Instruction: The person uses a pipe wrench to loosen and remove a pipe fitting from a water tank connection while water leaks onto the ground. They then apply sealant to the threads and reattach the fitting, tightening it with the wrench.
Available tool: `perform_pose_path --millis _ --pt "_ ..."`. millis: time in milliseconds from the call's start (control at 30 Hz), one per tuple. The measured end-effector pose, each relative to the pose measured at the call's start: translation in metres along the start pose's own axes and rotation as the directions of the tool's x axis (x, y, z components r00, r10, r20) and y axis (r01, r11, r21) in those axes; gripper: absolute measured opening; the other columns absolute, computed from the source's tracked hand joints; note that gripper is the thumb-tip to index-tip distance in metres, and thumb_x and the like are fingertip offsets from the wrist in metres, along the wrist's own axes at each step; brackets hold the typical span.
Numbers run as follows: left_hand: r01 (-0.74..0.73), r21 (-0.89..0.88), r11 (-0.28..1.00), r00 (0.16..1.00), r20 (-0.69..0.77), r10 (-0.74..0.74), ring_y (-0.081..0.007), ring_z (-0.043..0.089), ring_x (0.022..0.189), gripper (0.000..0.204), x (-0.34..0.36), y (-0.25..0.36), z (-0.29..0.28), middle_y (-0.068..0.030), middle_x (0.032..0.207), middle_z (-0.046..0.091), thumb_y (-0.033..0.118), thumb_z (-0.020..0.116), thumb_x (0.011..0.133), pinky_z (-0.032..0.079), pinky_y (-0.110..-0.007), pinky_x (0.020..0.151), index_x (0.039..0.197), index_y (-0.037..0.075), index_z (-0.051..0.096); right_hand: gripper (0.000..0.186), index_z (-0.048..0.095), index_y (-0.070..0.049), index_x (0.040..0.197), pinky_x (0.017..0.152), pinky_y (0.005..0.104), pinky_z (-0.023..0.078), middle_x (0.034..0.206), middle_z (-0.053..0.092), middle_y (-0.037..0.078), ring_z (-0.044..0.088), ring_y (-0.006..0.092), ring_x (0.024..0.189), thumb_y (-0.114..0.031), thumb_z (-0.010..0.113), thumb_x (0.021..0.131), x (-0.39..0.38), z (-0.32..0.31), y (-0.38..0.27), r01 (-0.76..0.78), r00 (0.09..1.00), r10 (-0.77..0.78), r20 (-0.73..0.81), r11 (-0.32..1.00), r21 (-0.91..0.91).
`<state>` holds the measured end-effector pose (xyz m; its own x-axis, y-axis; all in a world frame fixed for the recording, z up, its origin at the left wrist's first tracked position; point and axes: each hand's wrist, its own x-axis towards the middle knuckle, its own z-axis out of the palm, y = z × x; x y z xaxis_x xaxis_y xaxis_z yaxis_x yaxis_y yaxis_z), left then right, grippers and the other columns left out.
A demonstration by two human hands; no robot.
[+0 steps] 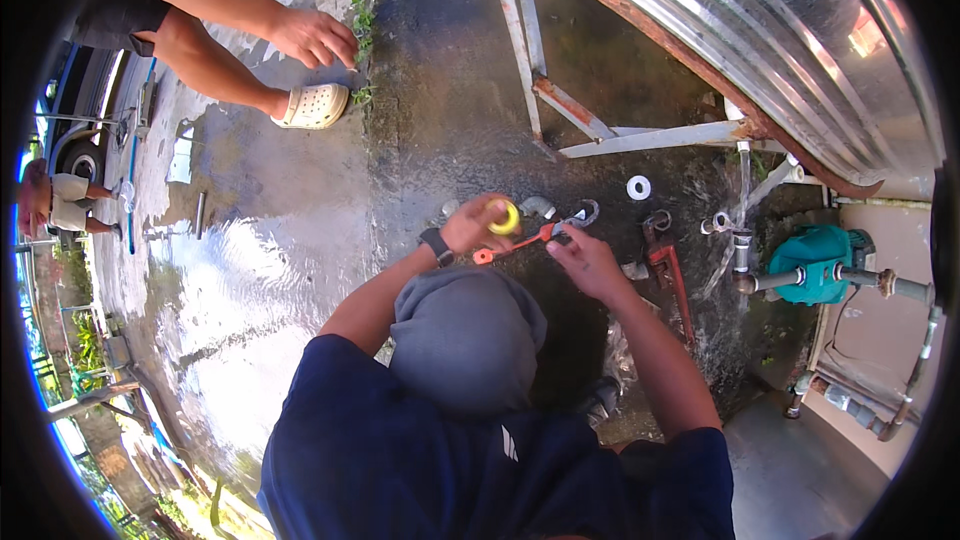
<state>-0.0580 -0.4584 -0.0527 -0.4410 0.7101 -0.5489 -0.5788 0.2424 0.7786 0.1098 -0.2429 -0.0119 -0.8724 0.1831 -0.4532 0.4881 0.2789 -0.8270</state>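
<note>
My left hand (pixel 472 228), with a dark band at its wrist, is closed on a yellow ring-shaped roll (pixel 504 218), which looks like tape. Close by on the right, my right hand (pixel 590 262) has thumb and fingers closed at the neck of an orange-handled wrench (pixel 546 233). The wrench's handle runs toward the left hand, and its curved metal jaw shows beyond my right fingers. Grey elbow fittings (pixel 538 206) lie on the wet ground just past my hands. A red pipe wrench (pixel 670 265) lies right of my right hand.
A white ring (pixel 639 187) lies farther out. Rusty metal framing (pixel 640 140) supports corrugated sheeting at upper right. A teal pump (pixel 805 265) with pipes stands at right. Another person's hand (pixel 315 37) and clog (pixel 312 106) are at upper left. A short pipe (pixel 200 215) lies left.
</note>
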Motion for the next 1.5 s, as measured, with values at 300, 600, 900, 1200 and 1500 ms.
perform_pose_path --millis 300,600,900,1200,1500 --pt "-0.072 0.097 0.993 0.984 0.168 0.055 -0.0237 0.069 0.098 0.040 0.029 -0.024 0.032 -0.0138 0.118 0.064 0.018 0.049 0.104 0.060 -0.035 0.080 0.142 0.006 0.044 0.034 0.064 0.003 0.121 0.069 0.0280 0.057 0.089 0.072 0.007 0.069 0.0112 0.075 -0.023 0.058 0.102 0.027 0.065 0.013 -0.063 0.958 0.121 -0.259 0.973 0.223" --pt "-0.219 -0.165 0.962 0.955 0.166 0.246 -0.0233 0.055 0.120 0.084 0.026 -0.046 -0.017 -0.0093 0.130 0.052 0.022 0.075 0.088 0.046 -0.039 0.104 0.154 0.006 0.025 0.030 0.068 0.003 0.112 0.071 0.0453 0.056 0.089 0.070 0.022 0.069 0.0381 0.077 -0.023 0.059 0.098 0.027 0.073 -0.030 0.154 0.834 -0.308 -0.459 0.927 -0.342" --pt "-0.316 0.313 0.896 0.884 -0.245 0.397 -0.0126 0.061 0.080 0.060 -0.049 0.031 -0.052 -0.0095 0.113 0.061 0.020 0.056 0.104 0.055 -0.027 0.068 0.155 0.007 0.027 0.035 0.067 0.000 0.101 0.071 0.0503 0.051 0.084 0.067 0.025 0.067 0.0420 0.082 -0.033 0.054 0.101 0.083 0.056 -0.014 0.151 0.916 -0.123 -0.382 0.988 0.044" --pt "-0.545 0.537 0.644 0.835 0.279 0.474 -0.0145 0.066 0.100 0.041 0.013 0.115 0.109 -0.0113 0.107 0.068 0.002 0.075 0.088 0.054 -0.028 0.085 0.122 -0.003 0.051 0.017 0.068 -0.004 0.094 0.068 0.0363 0.056 0.082 0.071 0.014 0.072 0.0245 0.073 -0.018 0.073 0.084 0.004 -0.091 -0.022 0.520 0.785 -0.429 -0.447 0.849 0.098" --pt "-0.653 0.484 0.583 0.754 0.492 0.436 -0.0197 0.065 0.111 0.045 0.047 0.165 0.292 -0.0155 0.119 0.066 0.004 0.066 0.094 0.053 -0.032 0.091 0.134 -0.004 0.048 0.046 0.067 0.000 0.116 0.076 0.0316 0.054 0.096 0.073 0.007 0.069 0.0156 0.088 -0.024 0.085 0.081 -0.070 -0.171 -0.018 0.661 0.658 -0.195 -0.727 0.612 0.434"
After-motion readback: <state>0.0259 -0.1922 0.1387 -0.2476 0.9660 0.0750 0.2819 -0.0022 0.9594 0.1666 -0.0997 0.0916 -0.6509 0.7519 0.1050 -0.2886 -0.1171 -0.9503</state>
